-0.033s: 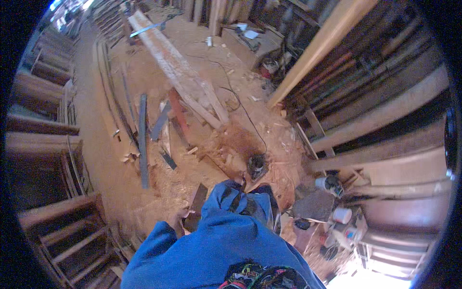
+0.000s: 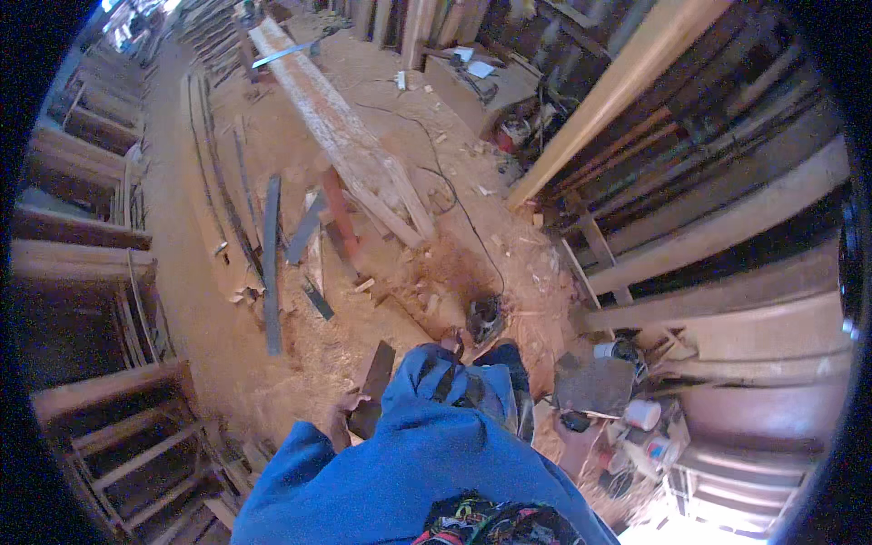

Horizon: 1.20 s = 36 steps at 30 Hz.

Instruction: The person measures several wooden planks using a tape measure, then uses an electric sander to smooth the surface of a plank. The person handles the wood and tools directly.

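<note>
A person in a blue top (image 2: 454, 445) bends low over a floor (image 2: 213, 336) covered with sawdust. The left hand (image 2: 343, 411) holds a flat brown board (image 2: 372, 377) by its edge, with the fingers against the wood. The brown board is just in front of the person, on the left side, and slants a little. The right hand (image 2: 450, 341) is past the front of the blue top, close to a dark tool (image 2: 486, 315) on the floor. The blue top hides much of that hand, so one cannot tell if it is gripping anything.

A thin black cord (image 2: 439, 162) winds over the floor and comes down near the dark tool. Farther off lies a long, pale plank (image 2: 336, 127), and a shiny bluish strip (image 2: 284, 54) lies across its far part. Next to the plank are a red piece of wood (image 2: 338, 211) and two gray strips (image 2: 272, 272). A short dark piece (image 2: 318, 303) lies near the gray strips.

On the right, a thick yellow beam (image 2: 618, 104) slants up. Lower down on that side, a white tub (image 2: 643, 415) is beside a flat gray slab (image 2: 595, 386).
</note>
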Each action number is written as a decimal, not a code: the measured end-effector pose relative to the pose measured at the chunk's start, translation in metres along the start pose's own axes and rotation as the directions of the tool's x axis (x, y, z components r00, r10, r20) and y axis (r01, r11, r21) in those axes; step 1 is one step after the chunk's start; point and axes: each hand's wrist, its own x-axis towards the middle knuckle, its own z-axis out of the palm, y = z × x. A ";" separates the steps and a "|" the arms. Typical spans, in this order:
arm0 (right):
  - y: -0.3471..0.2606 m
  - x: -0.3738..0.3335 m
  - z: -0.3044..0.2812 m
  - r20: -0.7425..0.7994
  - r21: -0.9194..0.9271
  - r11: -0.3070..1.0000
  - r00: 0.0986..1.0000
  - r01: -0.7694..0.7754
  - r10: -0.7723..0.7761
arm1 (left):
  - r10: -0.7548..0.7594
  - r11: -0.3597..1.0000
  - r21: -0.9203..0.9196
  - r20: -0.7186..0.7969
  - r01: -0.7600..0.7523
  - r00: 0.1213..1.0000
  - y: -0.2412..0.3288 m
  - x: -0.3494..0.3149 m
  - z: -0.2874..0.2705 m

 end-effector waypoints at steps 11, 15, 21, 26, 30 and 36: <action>-0.119 0.137 0.234 0.279 -0.382 0.924 0.952 -0.012 0.128 | 0.017 0.860 -0.491 -0.243 -0.138 0.970 0.037 0.061 0.119; -0.127 0.213 0.322 0.326 -0.491 0.869 0.912 -0.061 0.249 | -0.222 0.599 -0.795 -0.277 -0.094 0.935 0.056 0.048 0.148; -0.095 0.357 0.482 0.338 -0.659 0.729 0.793 -0.185 0.507 | -0.497 0.370 -0.821 -0.570 -0.435 0.654 0.140 0.035 0.173; -0.076 0.439 0.593 0.303 -0.752 0.593 0.647 -0.289 0.700 | -0.546 0.400 -0.619 -0.753 -0.676 0.367 0.291 -0.009 0.158; -0.075 0.492 0.645 0.433 -0.884 0.417 0.708 0.211 0.558 | -0.330 0.590 -0.434 -0.899 -0.681 0.287 0.453 -0.048 0.129; -0.092 0.540 0.706 0.301 -0.879 0.475 0.723 -0.042 0.621 | -0.118 0.567 -0.417 -0.895 -0.710 0.431 0.655 -0.033 0.042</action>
